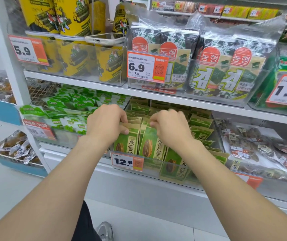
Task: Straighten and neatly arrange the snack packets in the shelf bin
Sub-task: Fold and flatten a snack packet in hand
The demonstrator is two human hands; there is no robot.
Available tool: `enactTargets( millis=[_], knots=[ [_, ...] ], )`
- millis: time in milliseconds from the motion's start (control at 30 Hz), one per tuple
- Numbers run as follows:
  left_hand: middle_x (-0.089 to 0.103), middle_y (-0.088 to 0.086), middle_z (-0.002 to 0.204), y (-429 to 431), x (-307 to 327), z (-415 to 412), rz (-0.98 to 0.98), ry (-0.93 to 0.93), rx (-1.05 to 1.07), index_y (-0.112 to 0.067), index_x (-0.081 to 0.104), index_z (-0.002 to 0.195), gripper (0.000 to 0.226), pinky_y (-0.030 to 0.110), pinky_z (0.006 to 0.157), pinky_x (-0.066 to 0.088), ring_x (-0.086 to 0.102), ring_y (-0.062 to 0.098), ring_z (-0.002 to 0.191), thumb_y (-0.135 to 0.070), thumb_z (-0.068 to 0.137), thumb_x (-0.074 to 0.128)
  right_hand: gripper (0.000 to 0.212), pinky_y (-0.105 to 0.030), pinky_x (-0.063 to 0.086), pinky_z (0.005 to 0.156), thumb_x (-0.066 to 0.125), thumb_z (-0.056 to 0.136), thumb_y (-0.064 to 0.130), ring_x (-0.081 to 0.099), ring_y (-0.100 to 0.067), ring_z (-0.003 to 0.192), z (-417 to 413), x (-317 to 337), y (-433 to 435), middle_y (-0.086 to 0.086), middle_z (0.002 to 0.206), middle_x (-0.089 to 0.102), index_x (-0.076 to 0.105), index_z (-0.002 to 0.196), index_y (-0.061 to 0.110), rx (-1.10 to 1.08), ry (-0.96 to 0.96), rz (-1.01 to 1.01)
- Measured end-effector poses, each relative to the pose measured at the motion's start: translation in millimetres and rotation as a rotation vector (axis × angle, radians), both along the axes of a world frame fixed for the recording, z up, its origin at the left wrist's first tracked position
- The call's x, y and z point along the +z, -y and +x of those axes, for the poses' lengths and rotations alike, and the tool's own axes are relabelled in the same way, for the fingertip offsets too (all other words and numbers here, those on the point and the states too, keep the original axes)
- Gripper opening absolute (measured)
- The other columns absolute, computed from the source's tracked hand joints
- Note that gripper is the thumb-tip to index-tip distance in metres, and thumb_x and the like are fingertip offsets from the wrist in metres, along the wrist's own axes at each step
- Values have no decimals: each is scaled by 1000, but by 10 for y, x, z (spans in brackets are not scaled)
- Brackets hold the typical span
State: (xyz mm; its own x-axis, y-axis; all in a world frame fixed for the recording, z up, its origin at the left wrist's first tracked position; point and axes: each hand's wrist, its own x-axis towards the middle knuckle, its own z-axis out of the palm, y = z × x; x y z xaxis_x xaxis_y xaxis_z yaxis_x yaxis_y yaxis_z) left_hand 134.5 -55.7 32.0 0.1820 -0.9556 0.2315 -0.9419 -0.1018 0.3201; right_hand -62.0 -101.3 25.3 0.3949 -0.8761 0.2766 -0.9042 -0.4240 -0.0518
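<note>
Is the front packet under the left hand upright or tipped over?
Upright. The front packet stands on end in the clear bin, printed face forward, top edge gripped by the left hand.

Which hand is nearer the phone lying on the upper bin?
Left. The left hand is a shelf below the phone, almost straight under it; the right hand is at the same level, farther right. Both grip packets.

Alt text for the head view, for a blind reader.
The left hand and right hand grip the tops of green sunflower-seed packets standing in a clear shelf bin tagged 12.8. Seaweed packs sit on the shelf above.
</note>
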Motion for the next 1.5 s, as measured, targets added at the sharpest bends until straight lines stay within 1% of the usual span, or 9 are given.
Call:
enactTargets(
  millis=[167,267,333,533,633,800,1200,1400,1500],
  knots=[
    [36,3,121,-15,-80,-23,246,146,-86,-27,75,122,46,45,80,51,58,32,101,-38,81,92,62,-51,44,105,53,98,71,64,-24,111,-109,21,-195,3,109,74,61,134,22,129,-98,161],
    [33,4,123,-48,-105,26,252,232,-148,-26,70,134,40,50,93,48,49,33,117,-43,98,74,28,-41,56,87,50,108,50,68,-14,82,-226,65,-272,10,91,73,54,125,28,217,188,100],
    [33,2,123,-79,-81,38,235,244,-154,-30,73,129,30,51,97,43,43,32,120,-42,102,68,7,-44,59,82,59,107,32,67,-13,83,-294,117,-246,10,94,72,64,112,31,215,179,111],
    [38,-3,121,-66,15,-39,121,288,-103,-32,80,97,12,45,87,32,40,27,114,-41,90,83,24,-41,58,88,83,90,38,61,-11,94,-334,155,-297,10,113,66,71,111,38,208,123,143],
    [37,-6,113,-51,34,-45,82,277,-82,-32,80,103,27,45,89,34,46,27,116,-45,81,89,13,-45,58,89,83,89,41,63,-17,102,-295,144,-294,11,113,62,73,99,38,223,93,148],
    [44,-7,107,-64,36,-90,74,263,-82,-32,79,106,31,43,88,33,54,27,116,-42,79,91,23,-47,58,94,74,97,44,63,-23,116,-230,105,-249,4,122,71,81,114,30,238,-24,211],
    [54,-7,106,-23,42,-79,19,289,-54,-39,78,104,20,48,94,36,51,29,116,-32,87,86,16,-40,61,71,70,101,30,72,-27,85,-160,22,-161,0,88,74,79,93,20,-72,20,-109],
    [58,-5,129,65,-11,-182,75,315,-151,-35,77,109,27,49,94,33,51,28,122,-17,90,83,16,-37,62,59,69,87,21,66,-20,65,-121,93,-171,3,68,69,73,72,21,10,103,130],
    [62,-8,123,55,-15,-149,59,232,-129,-36,74,104,25,48,93,32,57,26,121,-23,87,86,23,-36,61,65,67,96,43,67,-13,69,-206,91,-196,8,73,71,73,81,26,97,130,140]
  ],
)
